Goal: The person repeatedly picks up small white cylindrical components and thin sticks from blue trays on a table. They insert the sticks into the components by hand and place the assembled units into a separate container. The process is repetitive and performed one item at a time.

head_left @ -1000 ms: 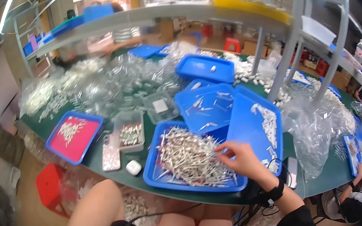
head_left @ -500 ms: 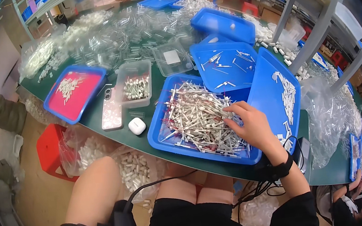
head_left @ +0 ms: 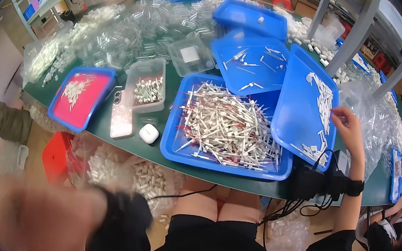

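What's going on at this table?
Someone's right hand is at the white pieces on the right-hand blue tray; whether its grip holds one can't be told. The left hand is just a blur at lower left. In front sits another blue tray, heaped with thin white sticks. Farther left are a clear box, a phone and a pink-bottomed tray.
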Demonstrator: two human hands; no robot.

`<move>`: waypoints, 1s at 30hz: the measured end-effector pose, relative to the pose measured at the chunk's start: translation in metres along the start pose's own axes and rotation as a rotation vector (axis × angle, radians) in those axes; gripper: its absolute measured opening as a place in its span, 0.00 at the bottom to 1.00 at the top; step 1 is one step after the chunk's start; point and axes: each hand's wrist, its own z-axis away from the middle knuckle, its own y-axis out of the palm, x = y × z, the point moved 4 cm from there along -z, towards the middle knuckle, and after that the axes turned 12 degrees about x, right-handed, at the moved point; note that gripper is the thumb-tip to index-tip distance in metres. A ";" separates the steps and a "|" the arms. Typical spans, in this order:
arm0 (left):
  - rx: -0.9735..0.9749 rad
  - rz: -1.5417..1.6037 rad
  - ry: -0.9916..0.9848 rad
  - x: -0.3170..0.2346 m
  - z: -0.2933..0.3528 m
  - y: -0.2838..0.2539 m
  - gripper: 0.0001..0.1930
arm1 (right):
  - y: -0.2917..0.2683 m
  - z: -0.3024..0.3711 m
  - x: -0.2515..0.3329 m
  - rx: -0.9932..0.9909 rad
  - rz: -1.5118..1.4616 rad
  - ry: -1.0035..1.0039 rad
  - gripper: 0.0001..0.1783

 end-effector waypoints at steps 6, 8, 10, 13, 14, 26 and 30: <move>0.529 -1.379 -1.083 0.164 0.120 -0.186 0.14 | 0.014 -0.009 -0.084 0.224 0.198 0.088 0.16; 0.634 -1.433 -1.228 0.177 0.157 -0.218 0.11 | 0.024 -0.015 -0.079 0.228 0.255 0.083 0.16; 0.726 -1.477 -1.313 0.184 0.172 -0.224 0.09 | 0.027 -0.018 -0.080 0.212 0.289 0.088 0.15; 0.799 -1.603 -1.246 0.191 0.175 -0.228 0.08 | 0.033 -0.023 -0.074 0.177 0.282 0.060 0.11; 0.805 -1.630 -1.227 0.191 0.175 -0.229 0.08 | 0.033 -0.023 -0.076 0.157 0.298 0.074 0.11; 0.576 -1.424 -0.905 0.170 0.124 -0.185 0.06 | -0.001 -0.016 -0.068 -0.021 0.117 0.063 0.15; 0.439 -1.298 -0.910 0.159 0.106 -0.144 0.08 | -0.034 0.011 -0.022 -0.062 -0.023 -0.026 0.18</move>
